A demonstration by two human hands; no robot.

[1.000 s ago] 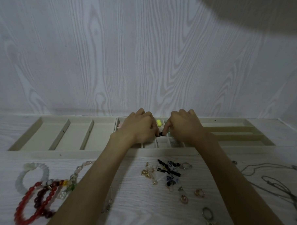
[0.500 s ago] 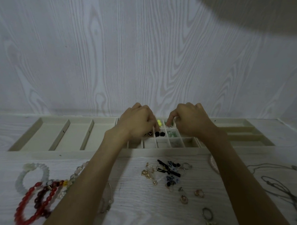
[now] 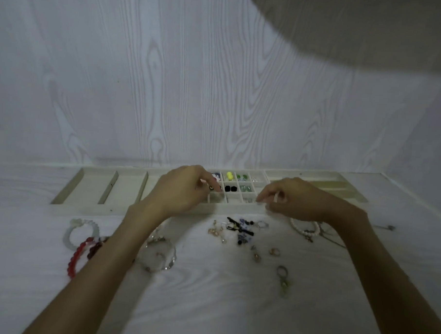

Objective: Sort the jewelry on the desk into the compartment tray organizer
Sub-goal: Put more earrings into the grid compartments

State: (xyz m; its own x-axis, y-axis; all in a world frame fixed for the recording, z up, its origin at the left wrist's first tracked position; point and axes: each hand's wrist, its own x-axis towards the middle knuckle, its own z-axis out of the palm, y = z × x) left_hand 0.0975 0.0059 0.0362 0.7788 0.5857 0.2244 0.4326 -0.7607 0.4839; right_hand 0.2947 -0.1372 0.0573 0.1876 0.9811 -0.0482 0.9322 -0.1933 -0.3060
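Fingers of the left hand (image 3: 180, 190) curl inward over the small square cells of the pale beige compartment tray organizer (image 3: 127, 191), fingertips close to a small dark bead with a pale mark (image 3: 211, 188); whether they pinch it or only hover beside it cannot be told from this view. Fingers of the right hand (image 3: 299, 198) are also curled, thumb and forefinger brought near each other over the tray's front rim, and whether anything tiny sits between them is too small to see.

Just beyond the fingers, some cells already hold pieces: two black faceted beads (image 3: 230, 188), a yellow pair (image 3: 229, 176), green glass ones (image 3: 241, 177). The long slots at the left end show nothing in them.

On the white wood-grain desk (image 3: 208, 305), near the tray front, lies a scatter of small gold and black earrings and rings (image 3: 239, 230). A red beaded bracelet (image 3: 77, 256), a pale translucent bracelet (image 3: 72, 232) and a clear crystal bracelet (image 3: 160, 257) lie to the left, a white pearl-like bracelet (image 3: 305, 227) under the right wrist.

The earrings are likely very light, hard and slippery, with fine hooks that could snag or bend; a fingertip pinch on the body suits them. The bracelets probably stretch and flop, so lifting by a span of beads seems wise.
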